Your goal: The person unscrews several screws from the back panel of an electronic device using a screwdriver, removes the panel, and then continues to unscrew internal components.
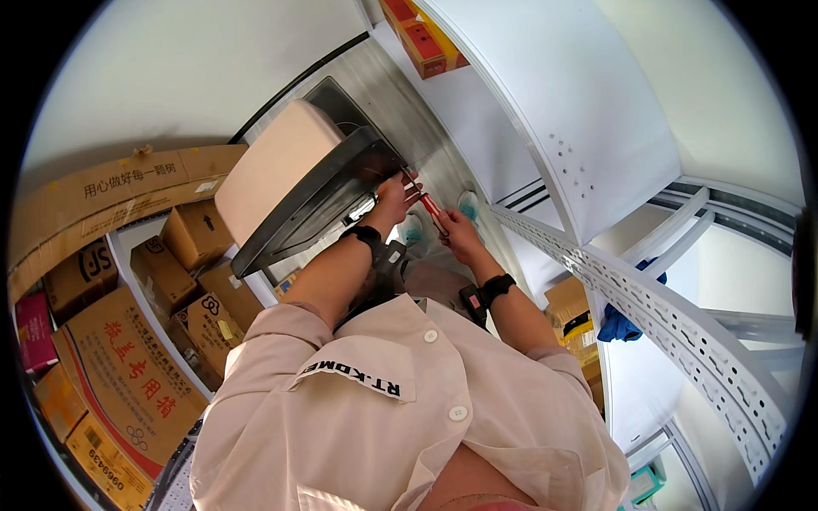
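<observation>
My right hand (460, 237) is closed round the red handle of a screwdriver (432, 209). Its thin metal shaft points up and left to the corner of a black panel (332, 192). At that corner, my left hand (393, 200) has its fingers curled beside the shaft; what they pinch, if anything, is hidden. The black panel is the underside of a tilted piece with a rounded beige top (277, 166), which looks like a padded seat. Behind it a dark flat plate (345, 102) lies on the floor.
Cardboard boxes (128, 366) fill a white shelf on my left, and a long carton (128, 192) lies above them. On my right stand white panels (588, 111) and a perforated metal upright (648, 302). A blue cloth (618, 324) hangs there. My shoes (468, 204) stand below my hands.
</observation>
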`<state>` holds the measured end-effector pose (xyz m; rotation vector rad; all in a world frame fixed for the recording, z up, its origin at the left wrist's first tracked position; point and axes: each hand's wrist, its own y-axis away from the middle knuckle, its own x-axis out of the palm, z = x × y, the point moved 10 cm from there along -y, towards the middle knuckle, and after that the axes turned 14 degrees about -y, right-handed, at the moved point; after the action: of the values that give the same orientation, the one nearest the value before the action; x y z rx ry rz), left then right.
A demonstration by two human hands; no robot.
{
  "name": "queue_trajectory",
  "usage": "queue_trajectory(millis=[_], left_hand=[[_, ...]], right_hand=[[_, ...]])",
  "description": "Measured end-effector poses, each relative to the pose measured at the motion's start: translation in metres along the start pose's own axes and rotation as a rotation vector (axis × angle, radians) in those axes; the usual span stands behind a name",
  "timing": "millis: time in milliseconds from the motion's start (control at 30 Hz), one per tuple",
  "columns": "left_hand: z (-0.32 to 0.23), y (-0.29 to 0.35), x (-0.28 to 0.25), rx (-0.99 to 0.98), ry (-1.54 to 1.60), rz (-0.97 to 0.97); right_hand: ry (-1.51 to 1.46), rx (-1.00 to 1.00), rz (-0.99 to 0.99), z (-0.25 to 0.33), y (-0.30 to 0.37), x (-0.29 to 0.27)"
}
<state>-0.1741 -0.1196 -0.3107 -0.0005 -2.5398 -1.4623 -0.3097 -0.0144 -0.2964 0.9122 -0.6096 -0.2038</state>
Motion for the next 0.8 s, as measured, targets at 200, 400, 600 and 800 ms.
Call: queue_trajectory(millis=[200, 400, 600, 800], left_hand=[[0.001, 0.004, 0.000, 0.016, -0.027, -0.043], [-0.007, 0.015, 0.001, 0.050, -0.211, -0.025], [-0.029, 0.024, 0.017, 0.213, -0.349, 0.050], [-0.055, 0.054, 0.052, 0.411, -0.456, 0.128]], right_hand=[[0.000, -0.005, -0.003, 0.001, 0.000, -0.003], [0.046, -0.001, 0.085, -0.007, -0.003, -0.012], [-0.012, -0.001, 0.076, 0.005, 0.023, -0.009], [-0.072, -0.078, 0.030, 0.026, 0.058, -0.014]])
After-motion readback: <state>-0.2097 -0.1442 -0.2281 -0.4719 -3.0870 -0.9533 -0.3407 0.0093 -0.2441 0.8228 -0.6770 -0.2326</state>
